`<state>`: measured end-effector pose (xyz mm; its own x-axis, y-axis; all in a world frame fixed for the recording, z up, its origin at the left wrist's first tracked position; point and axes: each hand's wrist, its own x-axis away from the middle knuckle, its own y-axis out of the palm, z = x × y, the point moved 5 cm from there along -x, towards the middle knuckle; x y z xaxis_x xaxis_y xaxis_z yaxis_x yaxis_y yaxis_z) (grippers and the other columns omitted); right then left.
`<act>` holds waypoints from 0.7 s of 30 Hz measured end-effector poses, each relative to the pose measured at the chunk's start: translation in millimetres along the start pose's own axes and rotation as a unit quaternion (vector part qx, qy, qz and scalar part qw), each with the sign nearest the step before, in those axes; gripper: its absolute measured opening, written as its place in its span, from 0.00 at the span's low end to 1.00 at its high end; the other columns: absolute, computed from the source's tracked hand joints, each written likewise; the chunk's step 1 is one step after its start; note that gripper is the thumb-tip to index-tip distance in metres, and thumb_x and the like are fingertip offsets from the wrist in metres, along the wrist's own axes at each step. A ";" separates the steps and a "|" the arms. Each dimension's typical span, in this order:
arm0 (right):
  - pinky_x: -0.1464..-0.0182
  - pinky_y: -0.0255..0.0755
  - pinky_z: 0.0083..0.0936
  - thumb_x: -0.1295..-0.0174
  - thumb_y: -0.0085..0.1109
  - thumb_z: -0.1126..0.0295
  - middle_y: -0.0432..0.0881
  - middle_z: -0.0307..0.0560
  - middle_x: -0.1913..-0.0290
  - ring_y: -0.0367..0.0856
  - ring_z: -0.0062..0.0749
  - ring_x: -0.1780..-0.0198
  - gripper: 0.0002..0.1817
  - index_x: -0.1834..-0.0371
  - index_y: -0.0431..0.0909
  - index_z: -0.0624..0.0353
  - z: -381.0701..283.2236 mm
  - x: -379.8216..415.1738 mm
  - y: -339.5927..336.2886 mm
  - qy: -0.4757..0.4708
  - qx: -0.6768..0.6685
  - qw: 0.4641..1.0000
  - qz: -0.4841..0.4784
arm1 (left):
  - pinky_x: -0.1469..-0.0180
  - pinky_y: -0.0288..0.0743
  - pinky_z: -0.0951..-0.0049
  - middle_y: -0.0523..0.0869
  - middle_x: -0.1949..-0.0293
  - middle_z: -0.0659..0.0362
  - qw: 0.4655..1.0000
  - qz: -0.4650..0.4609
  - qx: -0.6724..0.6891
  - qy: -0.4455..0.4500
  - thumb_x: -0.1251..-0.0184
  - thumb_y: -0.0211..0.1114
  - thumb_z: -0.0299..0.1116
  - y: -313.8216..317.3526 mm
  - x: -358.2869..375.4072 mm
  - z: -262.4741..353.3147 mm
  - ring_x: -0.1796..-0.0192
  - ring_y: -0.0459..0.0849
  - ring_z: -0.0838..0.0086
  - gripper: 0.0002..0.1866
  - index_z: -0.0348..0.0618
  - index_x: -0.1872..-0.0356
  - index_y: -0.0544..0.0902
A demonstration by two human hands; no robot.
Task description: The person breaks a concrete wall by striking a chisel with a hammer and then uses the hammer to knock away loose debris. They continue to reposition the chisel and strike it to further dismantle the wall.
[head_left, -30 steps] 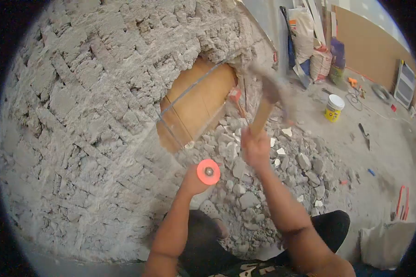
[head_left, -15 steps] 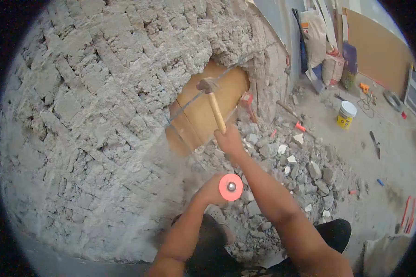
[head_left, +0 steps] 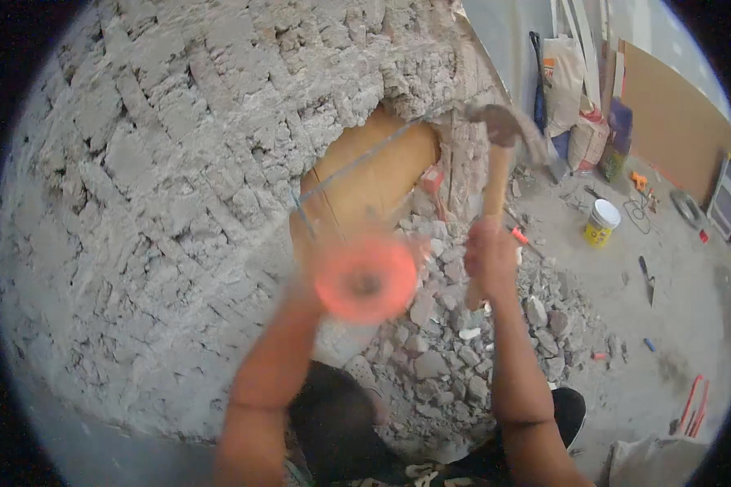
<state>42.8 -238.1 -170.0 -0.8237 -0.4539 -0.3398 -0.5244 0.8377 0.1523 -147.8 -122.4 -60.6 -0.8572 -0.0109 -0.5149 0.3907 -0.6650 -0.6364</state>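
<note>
My left hand [head_left: 302, 299] is closed round a chisel [head_left: 365, 282], smeared by motion. The chisel's round orange guard and metal striking end face me and hide most of the fingers; its tip is out of sight. My right hand [head_left: 493, 258] grips the wooden handle of a claw hammer [head_left: 498, 166], raised to the right with its head up. Ahead is a rough masonry wall [head_left: 162, 170] with a ragged hole showing a tan panel [head_left: 378, 183]. A thin metal bar [head_left: 361, 160] crosses the hole.
Broken rubble [head_left: 447, 361] lies along the wall's foot, around my legs. A red-headed tool [head_left: 432, 180] leans by the hole. On the floor at right are a white-lidded bucket [head_left: 603, 217], a trowel [head_left: 649, 282] and red-handled cutters [head_left: 694, 410]. Sacks [head_left: 586, 140] stand behind.
The hammer has swung right and up, away from the hole, with my right hand. My left hand and the chisel have risen towards the camera and shifted left. The view has tilted slightly.
</note>
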 end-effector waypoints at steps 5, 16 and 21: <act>0.83 0.61 0.17 0.27 0.37 0.45 0.70 0.36 0.81 0.67 0.18 0.85 0.27 0.61 0.73 0.61 -72.3 24.5 -29.4 -0.012 -0.036 0.999 -0.024 | 0.72 0.72 0.80 0.81 0.71 0.64 0.965 0.206 -0.097 0.132 0.33 0.62 0.31 -137.8 -128.0 27.9 0.71 0.78 0.82 0.11 0.41 0.53 0.83; 0.82 0.61 0.18 0.26 0.34 0.46 0.71 0.38 0.80 0.67 0.18 0.84 0.28 0.60 0.72 0.63 -125.0 59.2 -30.1 -0.062 -0.056 0.996 -0.026 | 0.74 0.70 0.78 0.80 0.76 0.67 0.919 0.220 -0.236 0.227 0.44 0.67 0.27 -175.3 -184.0 0.9 0.75 0.77 0.82 0.06 0.42 0.65 0.83; 0.82 0.62 0.18 0.26 0.34 0.46 0.71 0.39 0.79 0.68 0.19 0.83 0.28 0.59 0.72 0.63 -156.0 58.7 -17.7 -0.078 -0.084 0.992 -0.046 | 0.61 0.77 0.71 0.86 0.69 0.59 0.901 0.265 -0.273 0.206 0.52 0.70 0.29 -178.9 -177.9 1.2 0.65 0.84 0.73 0.11 0.40 0.66 0.82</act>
<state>-29.8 -326.9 -47.9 -0.7340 -0.4623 -0.4975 -0.6354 0.7262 0.2626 -65.6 -2.4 145.6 -0.3471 0.1343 -0.9282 0.9125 -0.1802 -0.3673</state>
